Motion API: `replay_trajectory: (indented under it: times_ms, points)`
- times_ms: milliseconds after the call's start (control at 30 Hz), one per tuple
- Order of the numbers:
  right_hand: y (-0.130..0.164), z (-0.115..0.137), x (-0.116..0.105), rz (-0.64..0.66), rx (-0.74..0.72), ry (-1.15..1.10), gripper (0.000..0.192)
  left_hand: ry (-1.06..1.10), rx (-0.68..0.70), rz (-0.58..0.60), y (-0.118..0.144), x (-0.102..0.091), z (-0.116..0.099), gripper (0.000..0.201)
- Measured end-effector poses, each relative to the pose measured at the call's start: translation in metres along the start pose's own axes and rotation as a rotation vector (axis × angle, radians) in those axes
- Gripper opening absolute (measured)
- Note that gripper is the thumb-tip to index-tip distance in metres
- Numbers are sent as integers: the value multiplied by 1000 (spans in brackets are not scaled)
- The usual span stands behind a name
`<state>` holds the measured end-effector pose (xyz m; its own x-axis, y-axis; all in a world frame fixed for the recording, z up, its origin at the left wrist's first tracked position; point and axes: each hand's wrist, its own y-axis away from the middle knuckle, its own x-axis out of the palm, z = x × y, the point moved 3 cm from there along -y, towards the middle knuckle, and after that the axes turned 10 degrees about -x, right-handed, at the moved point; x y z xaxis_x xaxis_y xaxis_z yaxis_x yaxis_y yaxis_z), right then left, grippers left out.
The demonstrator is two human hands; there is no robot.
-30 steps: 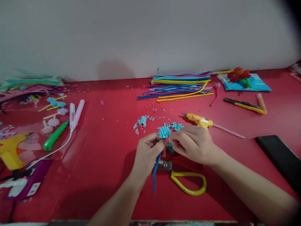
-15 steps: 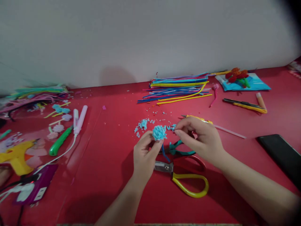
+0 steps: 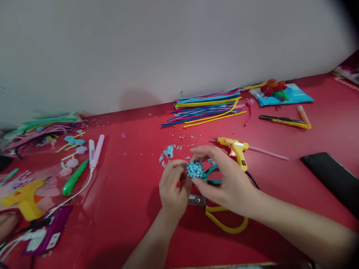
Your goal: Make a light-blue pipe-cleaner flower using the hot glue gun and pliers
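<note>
A light-blue fuzzy flower [image 3: 195, 170] with many short petals is between my two hands, its top turned toward me. My left hand [image 3: 175, 186] is closed around its base, the fingertips partly hidden behind the bloom. From the other side, my right hand [image 3: 224, 179] curves round the flower, thumb at its lower edge and fingers at its upper edge. Below the hands lie scissors with yellow handles [image 3: 227, 224], partly covered by my right hand. Teal-handled pliers [image 3: 210, 173] show behind the right fingers. Blue clippings [image 3: 168, 151] are heaped just beyond my left hand.
A yellow glue gun [image 3: 234, 145] lies behind my right hand. Pipe cleaners [image 3: 207, 106] are bundled by the wall. At right is a black phone [image 3: 331, 179]; at left, another glue gun [image 3: 25, 198], a purple power strip [image 3: 50, 231], a pink straightener [image 3: 97, 151] and a green-handled tool [image 3: 75, 177].
My right hand has moved left from beside the flower to close around it. The flower has tipped so its top faces me, its blue stem now hidden. The view has shifted slightly.
</note>
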<state>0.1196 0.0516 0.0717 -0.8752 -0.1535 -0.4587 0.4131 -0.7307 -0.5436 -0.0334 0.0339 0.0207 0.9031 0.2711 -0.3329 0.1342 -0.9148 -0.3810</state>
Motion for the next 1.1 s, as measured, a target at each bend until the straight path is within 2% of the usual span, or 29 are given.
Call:
replay_trajectory:
  times_ms: [100,200,267,333,433,533,600,733,900,1100]
  points:
    - [1,2,-2,40,-115,162,44,384,-276,63,-2,1,3,21]
    - [1,3,-1,112,-205,239,44,709,-450,205,-2,6,0,32]
    - [0,3,1,160,-225,190,44,795,-548,274,-2,10,-2,36]
    - [-1,2,0,175,-213,117,44,843,-650,288,-2,12,-3,33]
    - [-1,-4,-9,68,-105,39,41,923,-762,251,-2,13,-3,27]
    - [4,-18,-20,-53,63,-30,19,997,-801,268,-3,13,-4,26]
    - [8,-27,-22,-57,181,-122,5,1023,-831,319,-2,15,-5,26]
    - [15,-36,-16,-18,346,-306,8,999,-878,411,1,18,-8,36]
    - [16,-33,-12,-20,418,-397,8,909,-856,383,2,19,-10,46]
    - [16,-32,-12,-17,394,-340,10,844,-836,364,3,20,-7,44]
